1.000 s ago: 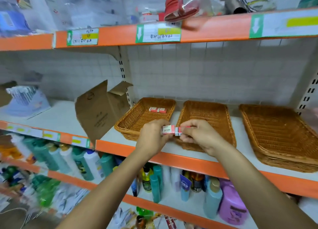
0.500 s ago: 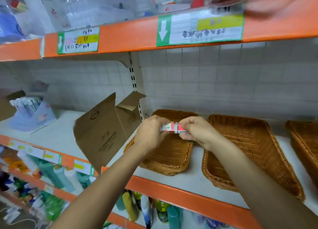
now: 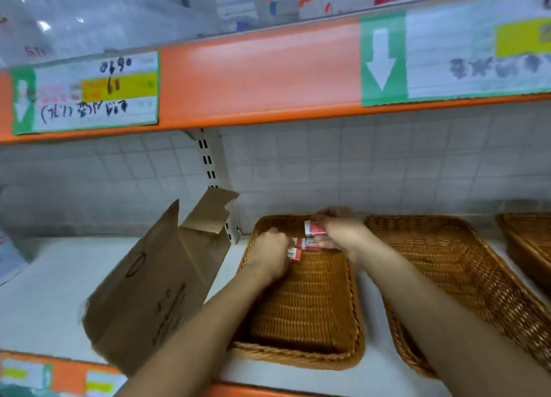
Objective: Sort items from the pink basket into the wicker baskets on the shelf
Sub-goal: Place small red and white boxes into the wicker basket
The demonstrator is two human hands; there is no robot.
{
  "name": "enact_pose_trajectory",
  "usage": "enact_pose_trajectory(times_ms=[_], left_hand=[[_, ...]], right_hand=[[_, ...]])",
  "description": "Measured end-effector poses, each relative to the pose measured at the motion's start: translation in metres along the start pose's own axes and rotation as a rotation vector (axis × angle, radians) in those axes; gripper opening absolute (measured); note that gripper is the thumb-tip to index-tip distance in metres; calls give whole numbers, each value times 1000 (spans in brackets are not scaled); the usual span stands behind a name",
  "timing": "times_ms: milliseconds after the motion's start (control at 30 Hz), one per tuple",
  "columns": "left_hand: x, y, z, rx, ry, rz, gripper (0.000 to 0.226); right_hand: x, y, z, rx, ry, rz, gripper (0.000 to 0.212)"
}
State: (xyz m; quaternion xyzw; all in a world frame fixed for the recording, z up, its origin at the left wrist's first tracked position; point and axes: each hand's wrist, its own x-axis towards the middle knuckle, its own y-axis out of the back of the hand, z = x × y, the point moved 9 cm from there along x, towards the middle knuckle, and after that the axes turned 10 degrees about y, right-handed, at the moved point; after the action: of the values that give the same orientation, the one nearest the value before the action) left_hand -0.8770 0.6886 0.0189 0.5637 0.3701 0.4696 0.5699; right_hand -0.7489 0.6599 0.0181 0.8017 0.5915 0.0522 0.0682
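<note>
At centre frame, my left hand (image 3: pixel 269 258) pinches a small red-and-white box (image 3: pixel 294 254) inside the leftmost wicker basket (image 3: pixel 307 316) on the shelf (image 3: pixel 59 277). My right hand (image 3: pixel 343 232) has its grip closed round a second box (image 3: pixel 313 228) over the basket's far end.

Head-worn view, facing down, near shelf (image 3: pixel 53 292)

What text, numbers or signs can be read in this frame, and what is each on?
"0690": handwritten on the left shelf label, above its yellow strip.
Same label: white down arrow on green; lower handwriting too blurred.
The right shelf label: white down arrow on green; handwriting blurred.
The cardboard box: print unreadable.
The small red-and-white boxes: print too small.
</note>
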Motion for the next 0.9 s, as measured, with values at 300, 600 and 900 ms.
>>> enact_pose_trajectory(times_ms=[300,600,900], left_hand=[[17,-16,2,-6,-23,-13,21],[20,-18,-3,-50,-69,32,28],[11,6,10,-522,-290,120,29]], right_hand=[[5,-9,10,78,16,159,14],[2,-9,13,-160,155,156,33],[0,-13,0,-135,317,131,49]])
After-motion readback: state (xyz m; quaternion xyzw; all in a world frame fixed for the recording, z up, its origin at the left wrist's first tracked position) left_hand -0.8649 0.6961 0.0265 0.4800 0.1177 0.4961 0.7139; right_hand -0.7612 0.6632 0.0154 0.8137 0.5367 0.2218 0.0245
